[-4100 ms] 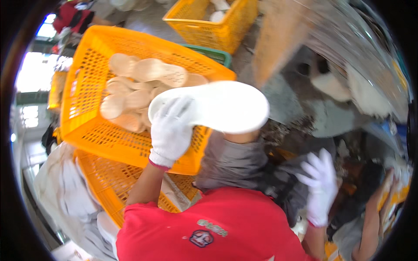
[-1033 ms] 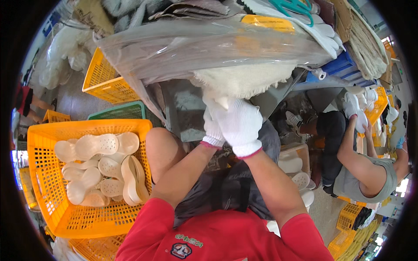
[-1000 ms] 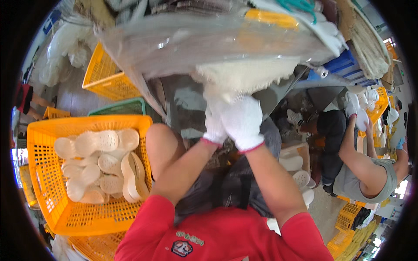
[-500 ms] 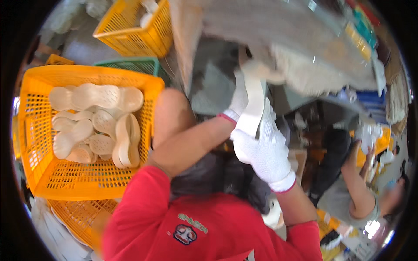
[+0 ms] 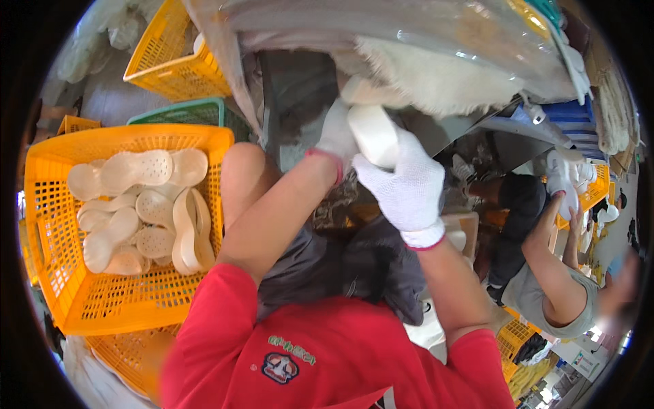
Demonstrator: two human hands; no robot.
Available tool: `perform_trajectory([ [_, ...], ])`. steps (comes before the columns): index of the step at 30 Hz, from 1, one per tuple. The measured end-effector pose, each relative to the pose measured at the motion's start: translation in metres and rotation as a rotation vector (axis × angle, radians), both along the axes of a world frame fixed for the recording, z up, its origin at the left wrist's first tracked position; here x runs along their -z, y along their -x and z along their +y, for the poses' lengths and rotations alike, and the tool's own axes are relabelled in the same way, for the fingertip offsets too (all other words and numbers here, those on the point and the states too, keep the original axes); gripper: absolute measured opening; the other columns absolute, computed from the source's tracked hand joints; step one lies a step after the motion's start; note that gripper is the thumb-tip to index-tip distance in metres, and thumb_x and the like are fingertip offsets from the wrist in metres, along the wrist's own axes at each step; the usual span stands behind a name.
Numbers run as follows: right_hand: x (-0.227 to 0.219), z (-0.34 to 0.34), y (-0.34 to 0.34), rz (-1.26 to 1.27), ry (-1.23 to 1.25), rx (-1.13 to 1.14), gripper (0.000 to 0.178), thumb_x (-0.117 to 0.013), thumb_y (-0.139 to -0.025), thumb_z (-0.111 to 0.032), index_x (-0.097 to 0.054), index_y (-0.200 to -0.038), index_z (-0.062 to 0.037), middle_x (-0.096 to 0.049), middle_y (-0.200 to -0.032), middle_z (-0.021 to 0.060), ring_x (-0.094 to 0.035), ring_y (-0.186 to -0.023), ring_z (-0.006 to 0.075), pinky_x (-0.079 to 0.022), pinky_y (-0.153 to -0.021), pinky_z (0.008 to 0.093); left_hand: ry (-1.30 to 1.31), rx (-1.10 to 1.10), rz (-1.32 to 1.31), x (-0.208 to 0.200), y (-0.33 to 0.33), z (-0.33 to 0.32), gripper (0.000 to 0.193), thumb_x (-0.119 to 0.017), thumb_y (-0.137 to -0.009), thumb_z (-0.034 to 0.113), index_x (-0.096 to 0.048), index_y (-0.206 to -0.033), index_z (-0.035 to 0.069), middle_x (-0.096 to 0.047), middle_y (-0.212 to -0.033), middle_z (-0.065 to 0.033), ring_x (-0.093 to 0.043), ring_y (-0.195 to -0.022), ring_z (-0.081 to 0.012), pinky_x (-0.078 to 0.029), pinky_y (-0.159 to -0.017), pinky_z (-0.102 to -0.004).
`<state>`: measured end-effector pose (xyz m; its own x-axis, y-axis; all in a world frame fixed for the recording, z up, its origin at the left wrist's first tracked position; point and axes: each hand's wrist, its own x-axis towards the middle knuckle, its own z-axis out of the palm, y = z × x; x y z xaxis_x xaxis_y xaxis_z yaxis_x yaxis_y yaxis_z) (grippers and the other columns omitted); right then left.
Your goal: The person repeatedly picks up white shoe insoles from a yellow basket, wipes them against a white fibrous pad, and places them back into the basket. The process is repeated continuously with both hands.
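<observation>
2 gloved hands, head view: right hand (image 5: pixel 407 192) now clamped around the white shoe sole (image 5: pixel 373 133), raised toward the fleece pile (image 5: pixel 436 78) since 0.5 s ago, left hand (image 5: pixel 335 133) closed behind it, yellow crate (image 5: pixel 129 307) left.

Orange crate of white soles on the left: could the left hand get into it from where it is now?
Probably yes. The orange crate is open-topped, and nothing covers the white soles; the left hand, though, is raised at the white piece with the right hand.

Bright daylight is being cast evenly, with glare showing on the plastic sheet (image 5: pixel 409 27) above the hands. Edges are being bent and darkened by fisheye distortion; the far right is being blurred.
</observation>
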<state>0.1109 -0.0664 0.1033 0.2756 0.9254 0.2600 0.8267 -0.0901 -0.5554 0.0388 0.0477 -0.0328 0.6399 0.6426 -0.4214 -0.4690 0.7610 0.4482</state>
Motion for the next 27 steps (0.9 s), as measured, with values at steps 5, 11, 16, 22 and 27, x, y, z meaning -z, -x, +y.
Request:
perform_trajectory([
  [5,0.009,0.014,0.003,-0.029,0.046,0.041,0.054,-0.091,-0.085,-0.044,-0.078,-0.117,-0.0026,-0.08,-0.102,0.0221,-0.08,-0.093,0.0385,-0.064,-0.082,0.0456,-0.524,-0.391,0.623,0.006,-0.019,-0.028,0.075,-0.041,-0.11,0.07,-0.069,-0.139,0.007,-0.077,-0.124,-0.0139,-0.076,-0.114,-0.029,-0.059,-0.101,-0.0413],
  [11,-0.034,-0.007,0.021,-0.291,0.303,-0.208,0.062,-0.089,-0.08,-0.032,-0.07,-0.131,-0.0014,-0.071,-0.102,0.0207,-0.072,-0.095,0.0416,-0.06,-0.086,0.0482,-0.416,-0.196,0.016,0.018,-0.02,-0.015,0.088,-0.031,-0.109,0.084,-0.069,-0.127,0.006,-0.074,-0.103,-0.0178,-0.074,-0.099,-0.0336,-0.061,-0.09,-0.0441],
  [16,-0.048,0.001,0.013,0.041,0.455,-0.166,0.049,-0.084,-0.083,-0.027,-0.071,-0.123,-0.0027,-0.071,-0.096,0.0188,-0.07,-0.083,0.0404,-0.061,-0.077,0.0459,-0.025,-0.099,0.199,0.0,-0.007,0.015,0.074,-0.038,-0.112,0.073,-0.07,-0.126,0.008,-0.074,-0.112,-0.0165,-0.071,-0.102,-0.0332,-0.06,-0.09,-0.0461],
  [22,-0.013,-0.073,-0.014,0.543,0.367,0.007,0.061,-0.071,-0.098,-0.017,-0.061,-0.155,0.0006,-0.076,-0.134,0.0217,-0.076,-0.121,0.0276,-0.058,-0.105,0.0401,0.232,-0.238,0.131,-0.018,0.016,-0.017,0.064,-0.047,-0.115,0.06,-0.07,-0.138,0.005,-0.075,-0.133,-0.0126,-0.067,-0.127,-0.0275,-0.051,-0.112,-0.0406],
  [27,0.034,-0.12,-0.034,1.291,-0.019,0.323,0.067,-0.072,-0.098,-0.007,-0.052,-0.16,0.0048,-0.071,-0.144,0.0155,-0.072,-0.122,0.0226,-0.057,-0.107,0.0345,0.113,-0.166,-0.151,-0.04,0.008,-0.043,0.062,-0.032,-0.122,0.053,-0.056,-0.155,0.007,-0.066,-0.15,-0.0161,-0.064,-0.136,-0.0314,-0.052,-0.118,-0.0457],
])
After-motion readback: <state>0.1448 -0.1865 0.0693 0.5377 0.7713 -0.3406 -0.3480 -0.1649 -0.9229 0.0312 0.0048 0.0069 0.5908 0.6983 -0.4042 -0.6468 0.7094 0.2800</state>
